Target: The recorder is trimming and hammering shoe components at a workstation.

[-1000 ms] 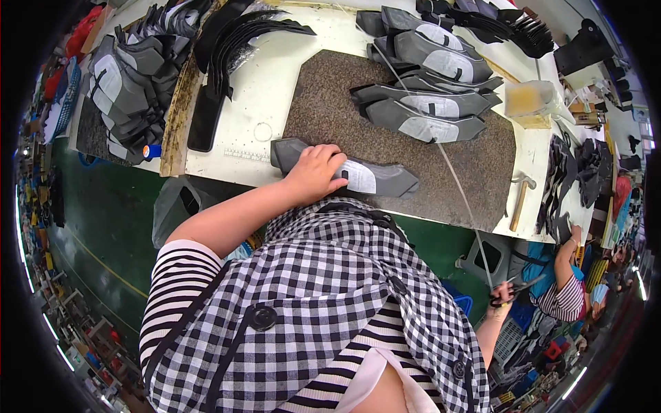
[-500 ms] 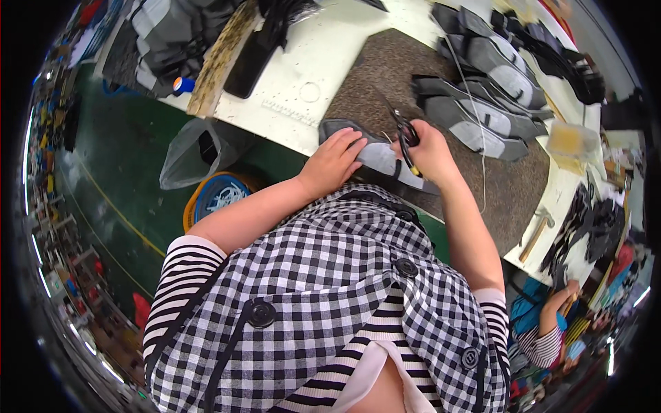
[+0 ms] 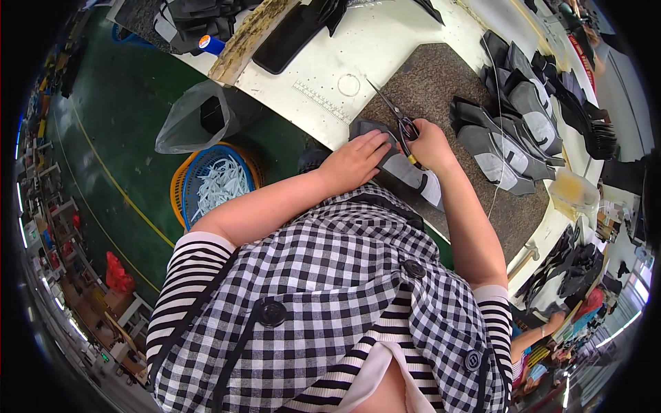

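In my right hand (image 3: 429, 147) are long-bladed scissors (image 3: 394, 110) with dark handles, fingers closed round them. Their blades point to the far left, above the brown mat. A dark grey sewn piece with a pale grey panel and a short black strap, perhaps a shoe upper (image 3: 407, 172), lies along the near table edge. My left hand (image 3: 357, 160) rests flat on its left end, fingers stretched out and covering part of it. The right hand is just over the piece's far edge; whether it touches the piece is hidden.
Similar grey pieces (image 3: 496, 155) lie in stacks to the right on the brown mat (image 3: 430, 72). A thin white cord hangs over them. Further right are a clear box (image 3: 575, 187) and a hammer (image 3: 527, 255). Left of the table stand a basket of white strips (image 3: 180, 189) and a plastic bag (image 3: 180, 124).
The view has shifted, so the table sits further right. My right hand still holds the scissors; my left hand's fingers now lie closer together on the grey piece.
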A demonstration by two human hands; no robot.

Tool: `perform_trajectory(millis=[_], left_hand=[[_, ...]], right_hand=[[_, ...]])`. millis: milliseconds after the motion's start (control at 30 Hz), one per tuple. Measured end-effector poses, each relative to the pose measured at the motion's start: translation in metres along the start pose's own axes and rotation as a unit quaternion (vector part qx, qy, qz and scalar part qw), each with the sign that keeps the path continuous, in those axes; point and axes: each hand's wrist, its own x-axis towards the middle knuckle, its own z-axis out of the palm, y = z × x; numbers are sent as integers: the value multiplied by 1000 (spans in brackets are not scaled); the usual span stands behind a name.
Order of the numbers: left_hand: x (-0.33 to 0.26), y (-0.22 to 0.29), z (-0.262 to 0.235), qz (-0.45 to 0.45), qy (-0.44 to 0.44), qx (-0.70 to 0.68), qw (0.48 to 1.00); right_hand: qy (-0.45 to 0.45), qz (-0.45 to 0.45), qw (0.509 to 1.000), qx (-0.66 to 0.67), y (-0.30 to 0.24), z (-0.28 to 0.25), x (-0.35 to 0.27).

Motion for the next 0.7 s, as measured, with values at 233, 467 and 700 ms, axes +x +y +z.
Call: perform_trajectory(millis=[233,467,700], left_hand=[[9,3,-5,11,-37,56,998],[14,7,-7,-10,-46,58,997],[25,6,-15,-20,-80,27,996]], right_hand=[[16,10,1000,-24,-15,-6,-18],[181,24,983,6,-3,-20,-98],[286,107,951,47,61,-34,-135]])
